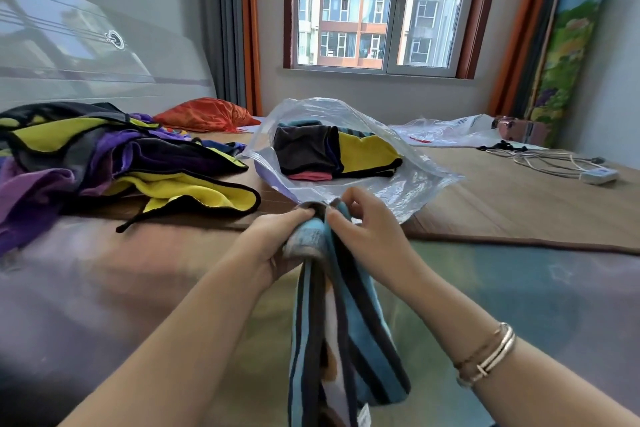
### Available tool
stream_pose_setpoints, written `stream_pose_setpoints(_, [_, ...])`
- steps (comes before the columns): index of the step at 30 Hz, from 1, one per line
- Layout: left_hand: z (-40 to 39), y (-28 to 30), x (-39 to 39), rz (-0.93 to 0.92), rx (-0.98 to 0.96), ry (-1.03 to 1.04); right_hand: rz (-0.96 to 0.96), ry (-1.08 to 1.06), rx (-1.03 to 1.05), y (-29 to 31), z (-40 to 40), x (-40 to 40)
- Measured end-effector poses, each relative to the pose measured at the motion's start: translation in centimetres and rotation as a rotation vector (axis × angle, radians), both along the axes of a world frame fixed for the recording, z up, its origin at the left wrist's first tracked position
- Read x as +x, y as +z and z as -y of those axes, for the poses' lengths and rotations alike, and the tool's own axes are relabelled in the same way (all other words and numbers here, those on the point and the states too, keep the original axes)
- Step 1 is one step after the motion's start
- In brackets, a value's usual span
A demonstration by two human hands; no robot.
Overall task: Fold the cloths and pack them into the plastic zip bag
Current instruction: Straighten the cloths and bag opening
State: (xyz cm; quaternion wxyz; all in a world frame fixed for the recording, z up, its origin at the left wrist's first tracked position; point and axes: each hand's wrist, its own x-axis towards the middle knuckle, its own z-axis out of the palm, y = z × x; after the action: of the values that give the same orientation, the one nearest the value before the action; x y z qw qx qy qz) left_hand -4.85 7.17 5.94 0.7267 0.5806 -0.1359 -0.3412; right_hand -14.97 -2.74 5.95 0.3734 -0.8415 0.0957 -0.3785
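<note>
Both hands pinch the top fold of a blue-and-dark striped cloth: the left hand has its fingers curled over the bunched upper end, and the right hand nips the edge just beside it, thumb and fingertips closed on the fabric. Most of the cloth hangs loose below the hands, off the near edge of the bed, so the fold could slump or twist apart if either pinch slackens. The plastic zip bag lies just beyond the hands on the mat, already holding folded cloths; its mouth looks limp, so I judge it may collapse or snag the cloth on entry. Unfolded cloths are heaped toward the left edge.
</note>
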Motion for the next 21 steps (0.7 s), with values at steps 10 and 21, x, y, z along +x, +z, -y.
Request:
stream_pose_setpoints(10, [-2.1, 1.9, -1.7, 0.175, -0.218, -0.276, 0.135, 0.144, 0.229, 1.0, -0.3, -0.4])
stream_pose_setpoints(21, [-1.4, 1.1, -2.6, 0.380, -0.142, 0.089, 0.135, 0.091, 0.192, 1.7, -1.8, 0.1])
